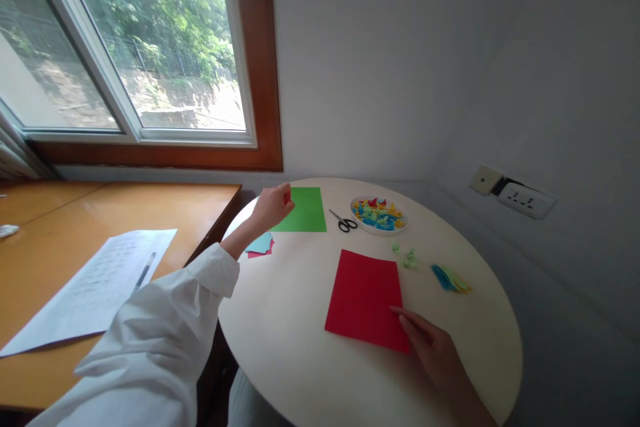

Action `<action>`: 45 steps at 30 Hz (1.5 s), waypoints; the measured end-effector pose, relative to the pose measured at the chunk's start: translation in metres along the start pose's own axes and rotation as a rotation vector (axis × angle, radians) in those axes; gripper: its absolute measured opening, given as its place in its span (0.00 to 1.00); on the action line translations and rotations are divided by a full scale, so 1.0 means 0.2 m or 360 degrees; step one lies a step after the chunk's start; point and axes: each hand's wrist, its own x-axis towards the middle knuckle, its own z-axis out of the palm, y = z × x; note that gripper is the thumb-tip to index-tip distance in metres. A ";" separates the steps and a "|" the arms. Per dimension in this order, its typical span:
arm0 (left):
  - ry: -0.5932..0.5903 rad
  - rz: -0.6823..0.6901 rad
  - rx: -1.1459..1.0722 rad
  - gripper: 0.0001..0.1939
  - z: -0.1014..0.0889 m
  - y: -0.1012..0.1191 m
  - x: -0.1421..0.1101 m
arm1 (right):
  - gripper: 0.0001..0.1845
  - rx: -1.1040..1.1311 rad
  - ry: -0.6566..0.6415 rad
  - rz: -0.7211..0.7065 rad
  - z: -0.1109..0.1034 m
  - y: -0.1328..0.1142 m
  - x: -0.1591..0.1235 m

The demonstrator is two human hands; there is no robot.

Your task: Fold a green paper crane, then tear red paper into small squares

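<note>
A red sheet of paper (367, 297) lies on the round white table, its right edge pinched between the thumb and fingers of my right hand (433, 350). My left hand (273, 207) reaches across to the far left of the table, fingers curled closed, at the left side of a green sheet of paper (307, 210). Whatever those fingers may hold is hidden. Small light-blue and pink paper pieces (260, 243) are stacked just below my left wrist. Black-handled scissors (345, 221) rest between the green sheet and a white plate.
The white plate (405, 228) carries many colourful paper cutouts. Pale green cutouts (410, 259) and a blue and yellow paper bundle (450, 279) lie to the right. A wooden desk (200, 207) with a written sheet (95, 280) and pen (145, 271) adjoins at left; walls stand behind.
</note>
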 end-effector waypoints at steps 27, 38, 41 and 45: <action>-0.0570 0.0371 -0.1016 0.12 0.40 0.19 -0.96 | 0.20 -0.0315 -0.0142 -0.0322 0.19 -0.03 -0.13; -0.0749 0.0428 -0.1093 0.08 0.36 0.06 -0.96 | 0.11 -0.0695 -0.0364 -0.0459 -0.05 0.06 -0.09; -0.0725 0.0406 -0.1065 0.08 0.36 0.06 -0.96 | 0.09 -0.0423 -0.0527 -0.0379 -0.06 0.01 -0.10; -0.0720 0.0240 -0.1078 0.12 0.34 0.08 -0.95 | 0.15 -0.0174 -0.0532 -0.0054 -0.03 -0.07 -0.09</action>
